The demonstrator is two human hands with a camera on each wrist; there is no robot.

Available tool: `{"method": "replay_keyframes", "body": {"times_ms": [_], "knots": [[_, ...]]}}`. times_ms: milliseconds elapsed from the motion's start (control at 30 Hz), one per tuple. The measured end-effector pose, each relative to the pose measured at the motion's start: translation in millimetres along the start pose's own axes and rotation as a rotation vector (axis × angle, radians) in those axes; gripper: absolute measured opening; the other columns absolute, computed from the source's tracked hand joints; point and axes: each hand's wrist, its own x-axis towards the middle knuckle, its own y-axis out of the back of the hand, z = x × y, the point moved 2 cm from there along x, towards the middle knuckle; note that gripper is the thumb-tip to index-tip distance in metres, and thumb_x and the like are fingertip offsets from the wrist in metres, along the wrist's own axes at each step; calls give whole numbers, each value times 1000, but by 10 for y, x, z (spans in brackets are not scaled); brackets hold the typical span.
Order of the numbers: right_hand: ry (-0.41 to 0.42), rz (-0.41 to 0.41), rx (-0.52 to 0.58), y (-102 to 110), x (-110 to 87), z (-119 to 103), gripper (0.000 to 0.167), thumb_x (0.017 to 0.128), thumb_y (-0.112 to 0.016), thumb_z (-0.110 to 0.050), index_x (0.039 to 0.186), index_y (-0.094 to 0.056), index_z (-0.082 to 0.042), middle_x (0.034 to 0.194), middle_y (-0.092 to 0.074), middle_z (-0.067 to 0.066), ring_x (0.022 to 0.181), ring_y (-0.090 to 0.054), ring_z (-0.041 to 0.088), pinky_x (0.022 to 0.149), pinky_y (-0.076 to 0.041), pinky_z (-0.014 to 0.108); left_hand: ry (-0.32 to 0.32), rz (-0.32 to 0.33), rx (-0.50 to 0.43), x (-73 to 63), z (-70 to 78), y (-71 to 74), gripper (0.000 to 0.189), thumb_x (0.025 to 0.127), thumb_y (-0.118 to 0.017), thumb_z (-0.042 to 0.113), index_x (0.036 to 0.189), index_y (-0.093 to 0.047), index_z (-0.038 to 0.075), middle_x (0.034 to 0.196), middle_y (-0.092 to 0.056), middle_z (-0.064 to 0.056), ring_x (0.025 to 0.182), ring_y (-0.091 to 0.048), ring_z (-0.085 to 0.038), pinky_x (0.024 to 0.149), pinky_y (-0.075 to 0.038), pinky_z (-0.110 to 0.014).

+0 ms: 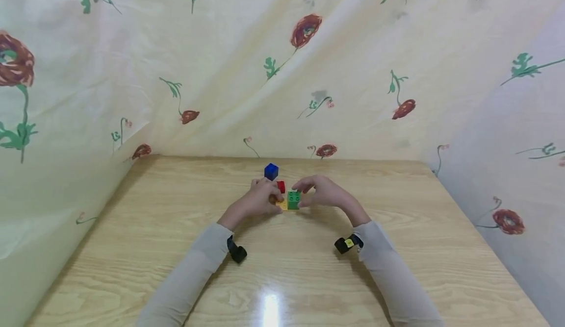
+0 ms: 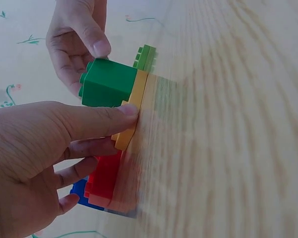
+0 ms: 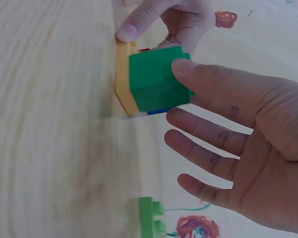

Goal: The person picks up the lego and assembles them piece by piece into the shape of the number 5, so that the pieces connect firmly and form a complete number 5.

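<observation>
A green block (image 1: pixel 293 200) stands studs up on one end of a flat yellow brick (image 2: pixel 130 115), which lies low at the wood surface. My left hand (image 1: pixel 260 198) pinches the free end of the yellow brick, its thumb along the near edge. On the green block, the thumb of my right hand (image 1: pixel 324 192) lies at the top edge and the index finger goes behind it; the other fingers (image 3: pixel 203 151) stretch out loosely. Beyond the left fingers sit a red brick (image 1: pixel 281 187) and a blue block (image 1: pixel 271 171).
A thin light green brick (image 3: pixel 147 218) lies to the right of the stack, hidden behind the right hand in the head view. The wooden table (image 1: pixel 282 268) meets a flower-printed cloth (image 1: pixel 220 72) at its back and sides.
</observation>
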Motion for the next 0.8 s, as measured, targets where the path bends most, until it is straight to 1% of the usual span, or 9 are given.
{"method": "replay_keyframes", "body": {"times_ms": [133, 267, 400, 567, 667, 800], "knots": [[30, 33, 23, 105, -31, 8, 49, 86, -81, -12, 132, -65, -3, 122, -71, 18, 113, -65, 35, 103, -49, 56, -6, 7, 17, 10, 2, 8, 23, 83, -86, 26, 101, -80, 14, 101, -69, 3, 103, -51, -19, 97, -27, -46], [34, 79, 42, 222, -87, 1, 48, 89, -79, -11, 134, -64, -3, 125, -69, 23, 117, -63, 42, 106, -44, 62, -1, 16, 23, 8, 0, 0, 25, 82, -87, 26, 102, -81, 14, 102, -71, 3, 106, -54, -21, 97, -27, -47], [36, 136, 7, 321, -132, 16, 46, 90, -78, -14, 133, -64, -5, 127, -69, 20, 118, -63, 40, 106, -43, 63, -4, 26, 22, 5, -9, -10, 27, 81, -88, 26, 104, -81, 14, 106, -73, 2, 112, -56, -22, 99, -27, -48], [19, 182, 9, 407, -166, 78, 47, 89, -80, -15, 133, -65, -7, 130, -69, 13, 120, -62, 37, 107, -43, 62, 1, 37, 9, -4, -30, -26, 28, 81, -88, 26, 106, -80, 16, 108, -74, 3, 117, -56, -22, 101, -27, -48], [-6, 202, 5, 444, -187, 146, 48, 89, -79, -15, 134, -65, -9, 131, -69, 13, 121, -62, 36, 107, -42, 61, 4, 40, -6, -8, -40, -33, 27, 81, -88, 26, 105, -80, 16, 108, -74, 3, 118, -55, -22, 100, -27, -49], [-28, 214, 24, 493, -210, 268, 49, 90, -78, -15, 136, -64, -10, 131, -68, 15, 122, -60, 38, 107, -41, 61, 7, 36, -15, -13, -52, -30, 27, 82, -88, 27, 106, -80, 17, 108, -74, 4, 118, -55, -21, 100, -27, -48]]}}
